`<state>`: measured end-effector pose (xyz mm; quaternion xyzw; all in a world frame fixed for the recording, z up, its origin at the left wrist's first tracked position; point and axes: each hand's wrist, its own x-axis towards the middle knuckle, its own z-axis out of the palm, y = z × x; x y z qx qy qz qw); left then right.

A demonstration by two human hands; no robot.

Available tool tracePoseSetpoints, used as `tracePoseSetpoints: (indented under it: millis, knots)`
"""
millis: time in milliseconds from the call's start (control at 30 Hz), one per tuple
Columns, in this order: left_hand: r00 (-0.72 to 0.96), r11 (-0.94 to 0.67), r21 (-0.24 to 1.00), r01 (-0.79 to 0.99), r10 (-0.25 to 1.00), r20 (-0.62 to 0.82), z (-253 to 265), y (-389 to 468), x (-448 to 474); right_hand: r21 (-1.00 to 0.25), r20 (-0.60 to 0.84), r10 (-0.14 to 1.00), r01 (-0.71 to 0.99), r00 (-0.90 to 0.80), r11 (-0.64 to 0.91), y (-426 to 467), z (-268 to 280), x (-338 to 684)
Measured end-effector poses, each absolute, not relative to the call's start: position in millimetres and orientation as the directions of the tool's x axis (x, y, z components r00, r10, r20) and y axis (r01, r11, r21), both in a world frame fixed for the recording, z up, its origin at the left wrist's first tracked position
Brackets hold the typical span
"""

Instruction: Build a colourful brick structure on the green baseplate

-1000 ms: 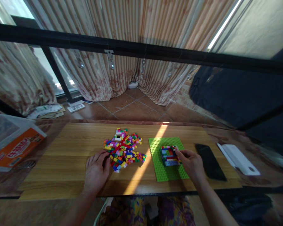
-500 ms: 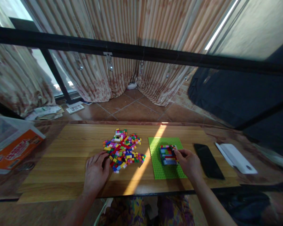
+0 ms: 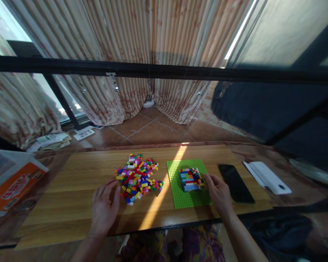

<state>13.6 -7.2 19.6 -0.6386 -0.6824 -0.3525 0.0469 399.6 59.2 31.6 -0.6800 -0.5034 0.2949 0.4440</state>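
Two bare hands reach over the wooden tabletop (image 3: 62, 196), each at its own cluster of toy bricks. On a green baseplate (image 3: 191, 200) sits a small brick build (image 3: 190, 178), well inside the edges; its studs presumably grip the lowest course, which would explain why one hand is enough there. The right hand (image 3: 219, 191) is at the baseplate's right edge, thumb and fingertips drawn close, touching or just beside the build. At this size I cannot tell whether a small brick is pinched between them.

Left of the baseplate, a loose brick pile (image 3: 138, 178) spreads out flat, probably so that single colours and shapes stand out. Farther left of the baseplate, the left hand (image 3: 104, 206) rests against the pile, thumb and fingers apart in a loose curl, with no brick visible in its hold; its place there seems meant for short reaches.

Just right of the baseplate lies a black phone (image 3: 236, 183), apparently set aside from the bricks. Well left of the baseplate is a clear bin (image 3: 19, 189) with an orange label.
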Motion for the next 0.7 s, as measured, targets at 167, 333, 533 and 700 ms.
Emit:
tracePoseSetpoints:
  millis: [167,333,533,700]
  knots:
    - [-0.174,-0.096,0.442,0.892,0.829,0.532,21.0,7.1,23.8,-0.938,0.011,0.952,0.333,0.305,-0.095,77.3,28.8,385.7]
    - [-0.151,-0.112,0.473,0.874,0.863,0.482,16.0,10.5,31.0,-0.921,-0.02,0.946,0.363,0.323,-0.143,86.4,24.9,375.4]
    - [-0.149,-0.102,0.484,0.869,0.879,0.453,13.7,6.9,27.9,-0.886,-0.005,0.944,0.435,0.331,-0.158,85.9,27.0,374.4]
    - [-0.158,-0.104,0.489,0.866,0.871,0.466,14.8,8.6,28.6,-0.874,0.017,0.934,0.459,0.356,-0.159,84.9,24.5,374.3]
